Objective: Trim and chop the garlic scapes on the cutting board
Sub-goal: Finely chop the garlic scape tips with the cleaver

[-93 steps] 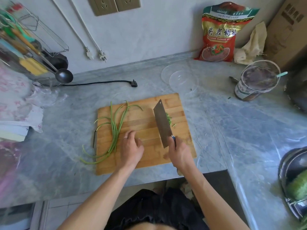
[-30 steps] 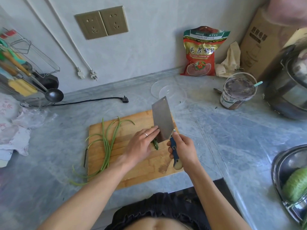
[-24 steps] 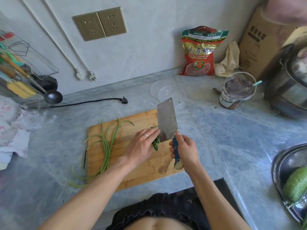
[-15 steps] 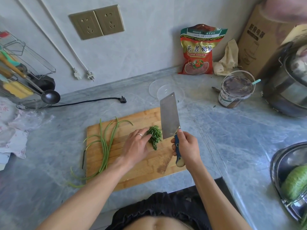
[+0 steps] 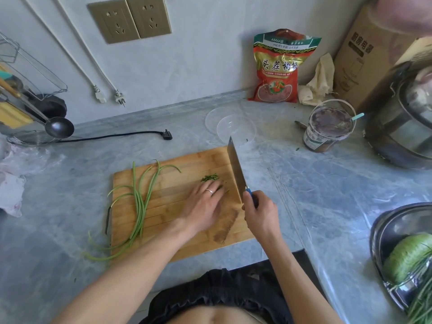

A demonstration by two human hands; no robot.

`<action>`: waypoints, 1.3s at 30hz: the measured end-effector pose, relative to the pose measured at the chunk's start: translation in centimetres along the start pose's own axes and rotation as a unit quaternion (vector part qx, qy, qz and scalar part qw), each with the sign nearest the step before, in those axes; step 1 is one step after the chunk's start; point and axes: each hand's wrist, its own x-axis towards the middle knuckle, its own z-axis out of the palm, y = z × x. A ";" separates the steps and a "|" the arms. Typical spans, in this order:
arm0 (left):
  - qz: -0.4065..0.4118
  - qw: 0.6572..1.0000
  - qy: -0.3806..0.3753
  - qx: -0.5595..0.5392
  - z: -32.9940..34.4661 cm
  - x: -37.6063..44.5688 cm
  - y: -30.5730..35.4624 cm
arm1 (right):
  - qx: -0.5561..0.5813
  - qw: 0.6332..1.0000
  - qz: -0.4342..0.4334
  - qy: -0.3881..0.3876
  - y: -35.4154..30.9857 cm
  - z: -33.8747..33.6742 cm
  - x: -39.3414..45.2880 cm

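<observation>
A wooden cutting board lies on the grey marble counter. Several long green garlic scapes lie along its left side, their ends hanging over the near left edge. A small pile of chopped scape pieces sits mid-board. My left hand rests flat on the board, its fingertips on the pile's near part. My right hand grips the blue handle of a cleaver, blade edge down on the board just right of the pile.
A clear plastic bowl and lid sit behind the board. A jar, red bag, cardboard box and metal pot stand at the right. A steel bowl with greens is near right. A black plug and ladle rack stand left.
The cleaver has turned from flat-facing to edge-down, right of the pile. My left hand, earlier pushing the pieces at the blade, now lies flat over the pile.
</observation>
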 end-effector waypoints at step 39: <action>-0.203 0.941 0.196 -0.184 -0.4 -2.8 -0.4 | -0.158 0.985 -0.011 0.061 1.1 1.4 1.5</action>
